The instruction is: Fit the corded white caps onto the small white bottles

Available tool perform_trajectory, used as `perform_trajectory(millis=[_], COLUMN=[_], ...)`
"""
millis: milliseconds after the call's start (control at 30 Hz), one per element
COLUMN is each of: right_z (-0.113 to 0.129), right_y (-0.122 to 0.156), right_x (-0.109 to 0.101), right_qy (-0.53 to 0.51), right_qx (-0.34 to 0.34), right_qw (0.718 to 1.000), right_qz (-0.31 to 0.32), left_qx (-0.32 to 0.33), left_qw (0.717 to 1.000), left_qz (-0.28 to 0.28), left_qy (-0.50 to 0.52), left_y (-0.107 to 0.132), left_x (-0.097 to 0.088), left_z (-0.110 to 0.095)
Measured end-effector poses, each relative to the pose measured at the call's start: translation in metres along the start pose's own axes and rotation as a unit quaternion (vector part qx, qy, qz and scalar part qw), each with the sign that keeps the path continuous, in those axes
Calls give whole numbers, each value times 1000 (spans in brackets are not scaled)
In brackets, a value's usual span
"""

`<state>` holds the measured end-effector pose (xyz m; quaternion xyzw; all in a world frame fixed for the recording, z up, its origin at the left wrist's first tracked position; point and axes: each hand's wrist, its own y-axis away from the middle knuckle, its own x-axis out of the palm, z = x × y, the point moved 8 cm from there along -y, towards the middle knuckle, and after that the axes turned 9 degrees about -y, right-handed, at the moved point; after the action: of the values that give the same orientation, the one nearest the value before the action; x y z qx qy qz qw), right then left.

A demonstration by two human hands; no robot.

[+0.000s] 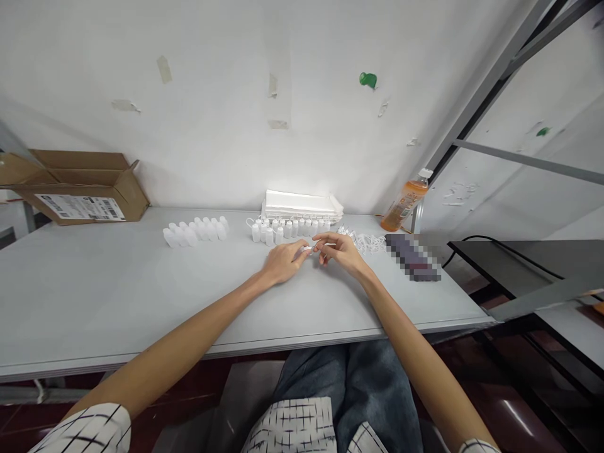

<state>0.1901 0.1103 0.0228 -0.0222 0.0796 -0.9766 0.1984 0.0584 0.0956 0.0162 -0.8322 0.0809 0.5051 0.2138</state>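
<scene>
In front of the stacked trays, my left hand [283, 263] is closed around a small white bottle-like piece [307, 248], mostly covered by the fingers. My right hand [340, 251] meets it from the other side, its thumb and index finger pinched at the piece's end; what lies between them is too small to make out. Just behind both hands stand rows of small white bottles [279, 233], some with a white loop at the top. Beside the right hand lies a tangled pile of thin white loops [370, 243]. Several white plastic bottle-shaped pieces [189, 235] are grouped further left.
White trays [302, 202] are stacked against the wall. An open cardboard box [94, 195] sits at the left back. At the right, a bottle of orange drink [404, 202] leans by the metal frame, with a blurred dark object [411, 257] nearer. The grey table's front edge [302, 343] runs before my lap.
</scene>
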Motion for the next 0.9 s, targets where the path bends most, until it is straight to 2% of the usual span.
perform_trajectory(millis=[433, 667, 900], right_z=[-1, -6, -12], right_y=[1, 2, 2], right_x=[0, 2, 6], right_qy=[35, 53, 24], right_qx=[5, 24, 28], right_qw=[999, 998, 997], right_qz=[15, 32, 60], left_qx=[-6, 28, 61], left_qw=[1000, 998, 996], left_qz=[25, 49, 31], left_qy=[-3, -6, -49], left_y=[0, 0, 2], left_x=[1, 4, 11], left_z=[0, -2, -4])
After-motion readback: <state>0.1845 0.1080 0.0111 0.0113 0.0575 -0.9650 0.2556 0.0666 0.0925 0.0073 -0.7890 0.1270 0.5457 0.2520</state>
